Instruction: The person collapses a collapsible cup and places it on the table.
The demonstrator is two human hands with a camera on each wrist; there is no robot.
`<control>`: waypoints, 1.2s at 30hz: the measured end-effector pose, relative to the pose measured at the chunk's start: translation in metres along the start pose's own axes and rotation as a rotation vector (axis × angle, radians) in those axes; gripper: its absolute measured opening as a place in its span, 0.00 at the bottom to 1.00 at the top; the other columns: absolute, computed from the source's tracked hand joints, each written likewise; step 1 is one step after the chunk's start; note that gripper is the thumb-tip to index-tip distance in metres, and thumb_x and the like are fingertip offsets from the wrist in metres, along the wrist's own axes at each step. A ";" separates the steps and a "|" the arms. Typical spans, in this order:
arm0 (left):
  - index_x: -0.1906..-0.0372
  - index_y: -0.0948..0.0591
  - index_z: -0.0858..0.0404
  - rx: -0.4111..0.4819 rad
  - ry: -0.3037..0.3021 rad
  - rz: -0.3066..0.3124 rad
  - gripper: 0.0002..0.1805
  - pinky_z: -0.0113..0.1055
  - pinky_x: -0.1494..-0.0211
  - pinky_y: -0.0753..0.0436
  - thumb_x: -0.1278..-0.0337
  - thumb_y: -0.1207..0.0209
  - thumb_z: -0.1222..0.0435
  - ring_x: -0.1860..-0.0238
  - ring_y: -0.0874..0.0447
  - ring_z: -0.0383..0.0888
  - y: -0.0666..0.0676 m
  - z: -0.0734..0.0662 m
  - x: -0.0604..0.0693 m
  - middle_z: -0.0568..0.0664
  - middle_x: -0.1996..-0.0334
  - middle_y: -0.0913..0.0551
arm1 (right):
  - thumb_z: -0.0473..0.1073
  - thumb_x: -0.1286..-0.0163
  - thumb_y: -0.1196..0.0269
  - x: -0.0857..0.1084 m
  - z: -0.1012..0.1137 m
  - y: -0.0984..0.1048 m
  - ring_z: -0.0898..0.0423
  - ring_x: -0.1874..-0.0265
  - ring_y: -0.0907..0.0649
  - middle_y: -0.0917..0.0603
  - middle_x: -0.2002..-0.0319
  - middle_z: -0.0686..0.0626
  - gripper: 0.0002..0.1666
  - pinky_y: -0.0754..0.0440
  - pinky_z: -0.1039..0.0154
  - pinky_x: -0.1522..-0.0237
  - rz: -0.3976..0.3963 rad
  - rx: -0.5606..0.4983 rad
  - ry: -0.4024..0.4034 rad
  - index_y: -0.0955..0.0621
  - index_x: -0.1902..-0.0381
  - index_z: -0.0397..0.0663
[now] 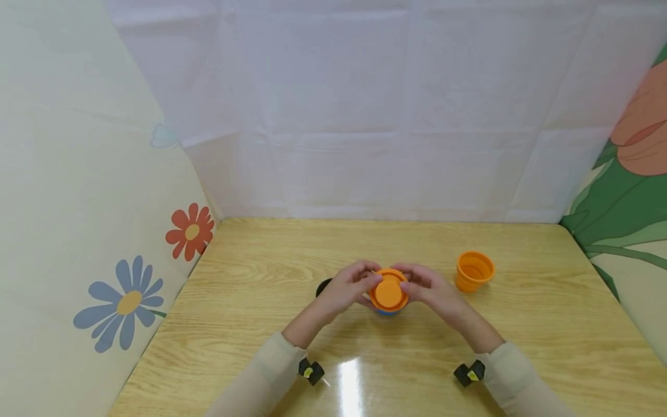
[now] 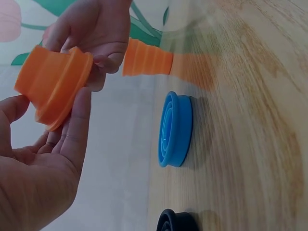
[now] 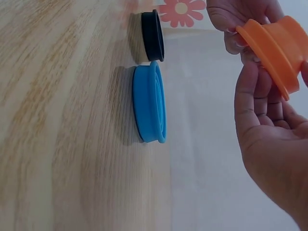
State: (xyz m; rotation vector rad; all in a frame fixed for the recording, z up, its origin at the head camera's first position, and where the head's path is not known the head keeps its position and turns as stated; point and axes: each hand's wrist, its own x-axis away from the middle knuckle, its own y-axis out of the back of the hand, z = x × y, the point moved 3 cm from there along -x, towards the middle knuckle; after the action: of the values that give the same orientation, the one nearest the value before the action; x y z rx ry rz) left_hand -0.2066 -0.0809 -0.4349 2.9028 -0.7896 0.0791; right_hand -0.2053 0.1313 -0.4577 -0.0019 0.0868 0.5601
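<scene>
An orange collapsible cup [image 1: 388,292], partly folded, is held above the table with its base facing up toward the head camera. My left hand [image 1: 342,291] pinches it from the left, thumb near the base and fingers at the wide rim. From the other side my right hand [image 1: 433,292] grips it in the same way. Below the hands, a flattened blue collapsible cup [image 2: 177,130] lies on the table, mostly hidden in the head view. Beside it sits a flattened black one [image 3: 153,36], partly covered by my left hand in the head view.
A second orange cup [image 1: 474,271], expanded, stands upright on the wooden table [image 1: 547,324] to the right of the hands. A white cloth [image 1: 333,116] hangs along the table's back edge, and flower-printed sheets [image 1: 120,301] flank both sides.
</scene>
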 end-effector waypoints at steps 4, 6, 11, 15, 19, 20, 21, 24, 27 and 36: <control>0.38 0.23 0.67 -0.044 0.013 0.026 0.22 0.54 0.52 0.12 0.26 0.42 0.57 0.58 0.15 0.45 0.000 0.000 -0.001 0.57 0.51 0.18 | 0.44 0.23 0.40 0.000 0.000 0.001 0.57 0.52 0.17 0.19 0.44 0.43 0.29 0.15 0.62 0.50 0.030 0.052 -0.022 0.29 0.32 0.32; 0.40 0.22 0.66 -0.066 0.015 0.033 0.20 0.56 0.51 0.13 0.28 0.41 0.58 0.58 0.14 0.44 0.000 0.001 -0.001 0.56 0.52 0.19 | 0.44 0.23 0.40 -0.001 0.000 0.001 0.55 0.52 0.18 0.19 0.44 0.41 0.28 0.15 0.62 0.51 0.046 0.085 -0.023 0.28 0.33 0.33; 0.43 0.21 0.65 -0.094 0.012 0.038 0.18 0.59 0.51 0.14 0.30 0.38 0.59 0.60 0.13 0.44 -0.001 0.001 -0.001 0.54 0.55 0.18 | 0.43 0.23 0.40 -0.002 0.000 0.000 0.52 0.52 0.19 0.19 0.46 0.39 0.23 0.14 0.62 0.54 0.065 0.160 -0.002 0.26 0.36 0.36; 0.45 0.21 0.66 -0.120 0.002 0.023 0.17 0.59 0.51 0.14 0.31 0.37 0.60 0.61 0.14 0.43 -0.002 0.001 -0.001 0.53 0.57 0.16 | 0.42 0.23 0.40 -0.003 0.002 -0.003 0.51 0.54 0.19 0.18 0.48 0.40 0.21 0.14 0.62 0.56 0.045 0.211 0.024 0.24 0.38 0.38; 0.48 0.20 0.66 -0.155 -0.018 0.001 0.14 0.58 0.53 0.14 0.31 0.37 0.62 0.63 0.15 0.42 -0.003 0.001 -0.002 0.52 0.60 0.16 | 0.40 0.23 0.40 -0.002 0.004 -0.005 0.52 0.55 0.19 0.17 0.50 0.40 0.19 0.14 0.62 0.58 0.024 0.241 0.048 0.23 0.39 0.37; 0.48 0.20 0.66 -0.162 -0.029 -0.006 0.14 0.54 0.54 0.12 0.32 0.37 0.63 0.64 0.15 0.41 -0.003 0.001 -0.002 0.52 0.61 0.16 | 0.38 0.23 0.40 -0.002 0.004 -0.006 0.52 0.55 0.19 0.17 0.51 0.40 0.18 0.14 0.62 0.58 0.020 0.247 0.061 0.23 0.40 0.37; 0.49 0.20 0.67 -0.171 -0.043 -0.012 0.13 0.50 0.56 0.12 0.32 0.37 0.64 0.64 0.15 0.41 -0.003 0.000 -0.002 0.52 0.61 0.16 | 0.37 0.24 0.40 -0.002 0.004 -0.006 0.52 0.56 0.19 0.17 0.51 0.40 0.18 0.14 0.62 0.58 0.013 0.255 0.072 0.23 0.40 0.36; 0.50 0.20 0.69 -0.198 -0.080 -0.032 0.12 0.40 0.60 0.12 0.33 0.37 0.67 0.65 0.16 0.40 -0.004 -0.001 -0.002 0.53 0.62 0.15 | 0.35 0.25 0.40 -0.002 0.004 -0.006 0.55 0.57 0.19 0.16 0.54 0.41 0.17 0.14 0.63 0.59 -0.012 0.272 0.105 0.22 0.41 0.36; 0.49 0.19 0.69 -0.217 -0.102 -0.046 0.12 0.39 0.61 0.11 0.32 0.38 0.66 0.65 0.15 0.40 -0.004 -0.001 -0.002 0.55 0.61 0.15 | 0.32 0.26 0.40 -0.002 0.005 -0.006 0.58 0.59 0.18 0.15 0.56 0.41 0.17 0.14 0.63 0.59 -0.044 0.287 0.157 0.22 0.42 0.34; 0.48 0.19 0.67 -0.257 -0.147 -0.100 0.12 0.48 0.61 0.11 0.31 0.38 0.66 0.65 0.14 0.41 -0.006 -0.001 -0.001 0.56 0.60 0.13 | 0.29 0.27 0.40 -0.001 0.005 -0.006 0.62 0.60 0.18 0.15 0.54 0.38 0.17 0.13 0.65 0.63 -0.106 0.367 0.258 0.21 0.42 0.32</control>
State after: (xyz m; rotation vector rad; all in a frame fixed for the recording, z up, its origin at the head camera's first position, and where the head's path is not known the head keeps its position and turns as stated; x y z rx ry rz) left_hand -0.2049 -0.0752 -0.4346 2.7187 -0.6213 -0.2307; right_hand -0.2032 0.1258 -0.4530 0.2776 0.4379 0.4295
